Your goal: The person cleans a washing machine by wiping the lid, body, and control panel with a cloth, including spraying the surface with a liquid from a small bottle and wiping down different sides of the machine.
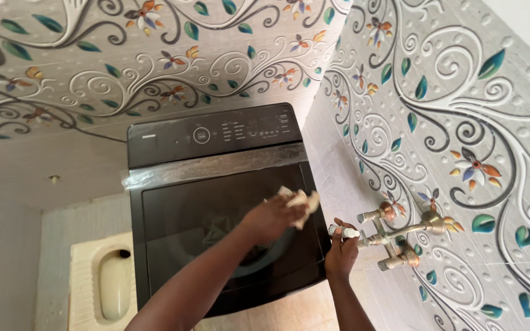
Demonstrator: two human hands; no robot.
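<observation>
A black top-loading washing machine (185, 202) with a dark glass lid stands against a floral tiled wall. My left hand (271, 217) is over the lid's right side, closed on a crumpled cream cloth (302, 200) that touches the lid near its right edge. My right hand (340, 250) grips the white-tipped handle (346, 232) of a brass wall tap (400, 236) just right of the machine.
The machine's control panel (216, 132) runs along its far edge, with a strip of clear film below it. A cream squat toilet pan (102, 282) lies in the floor to the left. Patterned tile walls (461, 122) close in on the right and behind.
</observation>
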